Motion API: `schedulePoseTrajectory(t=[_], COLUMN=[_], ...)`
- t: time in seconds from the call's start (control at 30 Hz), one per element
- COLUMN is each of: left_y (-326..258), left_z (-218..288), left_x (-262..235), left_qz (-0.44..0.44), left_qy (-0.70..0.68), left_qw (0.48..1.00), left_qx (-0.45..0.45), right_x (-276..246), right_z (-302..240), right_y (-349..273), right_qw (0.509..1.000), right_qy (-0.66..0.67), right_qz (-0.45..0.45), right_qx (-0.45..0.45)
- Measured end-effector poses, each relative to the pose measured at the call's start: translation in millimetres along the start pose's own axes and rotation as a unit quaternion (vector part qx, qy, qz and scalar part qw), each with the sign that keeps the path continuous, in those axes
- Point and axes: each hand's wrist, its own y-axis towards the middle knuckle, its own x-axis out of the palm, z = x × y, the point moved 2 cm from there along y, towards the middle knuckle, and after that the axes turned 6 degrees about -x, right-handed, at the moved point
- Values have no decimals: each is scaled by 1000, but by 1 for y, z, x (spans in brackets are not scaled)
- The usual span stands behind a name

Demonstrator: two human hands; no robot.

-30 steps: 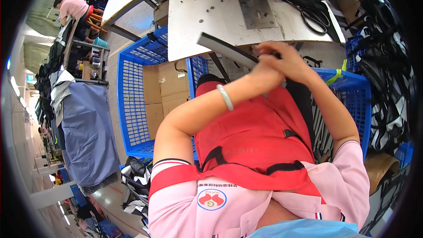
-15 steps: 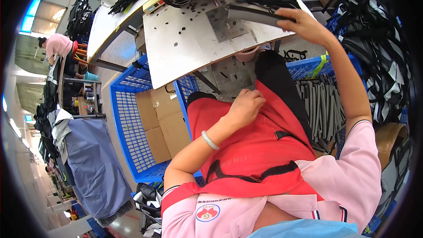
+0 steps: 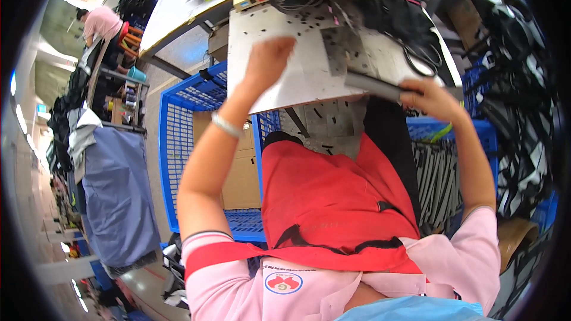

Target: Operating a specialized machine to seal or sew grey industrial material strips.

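My right hand (image 3: pixel 429 100) grips one end of a flat grey strip with a dark edge (image 3: pixel 380 87). The strip's other end lies over the front part of the white table (image 3: pixel 279 86), close to a metal plate (image 3: pixel 343 50). My left hand (image 3: pixel 272 62), with a pale bangle at the wrist, is over the table's left part. Motion smears its fingers, so whether they hold anything cannot be made out. Several small black pieces (image 3: pixel 305 22) lie scattered on the table beyond it.
A blue crate (image 3: pixel 169 160) with cardboard inside stands at my left. Another blue crate (image 3: pixel 485 137) at my right holds many grey strips (image 3: pixel 437 181). Black straps (image 3: pixel 404 24) heap at the table's back right. A person in pink (image 3: pixel 102 24) works far left.
My left hand has risen from my lap to above the table's left part. My right hand has come nearer to me with the grey strip. The whole view has shifted.
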Motion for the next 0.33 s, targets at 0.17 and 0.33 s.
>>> schedulePoseTrajectory(t=[0.17, 0.33], left_y=[128, 202], left_z=[-83, -132], left_x=[-34, -25], left_qz=[146, 38], left_qy=[220, 375], left_qw=[963, 925], left_qx=[60, -50], right_x=[37, 46], right_z=[10, 21], right_y=[14, 28], right_qw=[998, 1000], right_qy=[41, 1], right_qz=[31, -4], right_qx=[-21, -13])
